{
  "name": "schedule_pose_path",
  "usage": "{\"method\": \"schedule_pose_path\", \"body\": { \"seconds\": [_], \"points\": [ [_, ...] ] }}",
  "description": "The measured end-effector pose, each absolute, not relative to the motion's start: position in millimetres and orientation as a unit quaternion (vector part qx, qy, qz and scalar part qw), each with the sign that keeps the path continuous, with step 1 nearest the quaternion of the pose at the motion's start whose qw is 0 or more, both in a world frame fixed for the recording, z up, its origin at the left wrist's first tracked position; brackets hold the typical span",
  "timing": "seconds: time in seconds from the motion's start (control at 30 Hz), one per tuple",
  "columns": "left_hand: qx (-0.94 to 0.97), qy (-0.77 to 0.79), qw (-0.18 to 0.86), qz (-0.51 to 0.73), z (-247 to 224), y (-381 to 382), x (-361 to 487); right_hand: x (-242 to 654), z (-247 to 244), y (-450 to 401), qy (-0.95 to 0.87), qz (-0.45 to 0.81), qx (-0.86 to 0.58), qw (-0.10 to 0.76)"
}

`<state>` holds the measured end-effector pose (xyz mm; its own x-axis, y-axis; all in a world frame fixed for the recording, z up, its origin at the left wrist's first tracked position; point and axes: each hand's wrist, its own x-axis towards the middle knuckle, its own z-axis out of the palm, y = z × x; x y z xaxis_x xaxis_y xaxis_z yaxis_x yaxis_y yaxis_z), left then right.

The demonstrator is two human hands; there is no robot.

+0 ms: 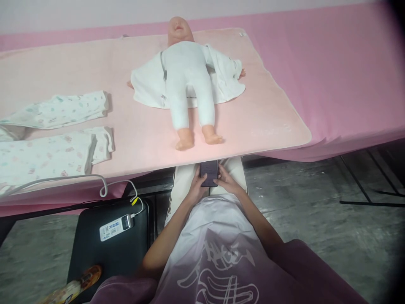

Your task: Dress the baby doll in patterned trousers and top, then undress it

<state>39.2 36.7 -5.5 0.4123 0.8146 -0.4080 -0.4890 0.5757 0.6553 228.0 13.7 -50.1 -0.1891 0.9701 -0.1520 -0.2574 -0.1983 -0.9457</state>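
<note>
One orange-ended item (pixel 90 276), cut off by the frame and hard to name, lies nearest, between seven and eight o'clock from the lap. Past it, at eight, a black seat (pixel 91 249) carries a white device (pixel 110 230) plugged into a cable (pixel 138 185).

At the clock's centre, the left hand (pixel 198 181) and right hand (pixel 228 181) pinch a dark phone (pixel 209 175) from both sides, thumbs on its face; the edge of a pink blanket (pixel 268 122) runs across its far end. Thin metal legs (pixel 370 202) stand at three.

On the blanket, one printed garment (pixel 47 156) lies at nine and a second garment (pixel 66 112) at ten. Farther, toward half past eleven, a doll (pixel 186 61) lies face up, its arms in an open white jacket (pixel 145 82). Pink cloth (pixel 332 63) spreads between one and two.
</note>
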Motion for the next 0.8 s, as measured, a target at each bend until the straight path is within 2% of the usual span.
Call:
{"method": "schedule_pose_path", "body": {
  "seconds": [0.27, 0.8],
  "points": [
    [0.187, 0.314, 0.843, 0.394, -7.6, 38.9, 29.2, 226.7, -47.7, 14.5, -0.417, 0.640, -0.435, 0.477],
    [0.221, 0.346, 0.833, 0.371, -7.7, 37.3, 29.3, 216.3, -37.2, 13.6, -0.406, 0.600, -0.469, 0.505]
  ]
}}
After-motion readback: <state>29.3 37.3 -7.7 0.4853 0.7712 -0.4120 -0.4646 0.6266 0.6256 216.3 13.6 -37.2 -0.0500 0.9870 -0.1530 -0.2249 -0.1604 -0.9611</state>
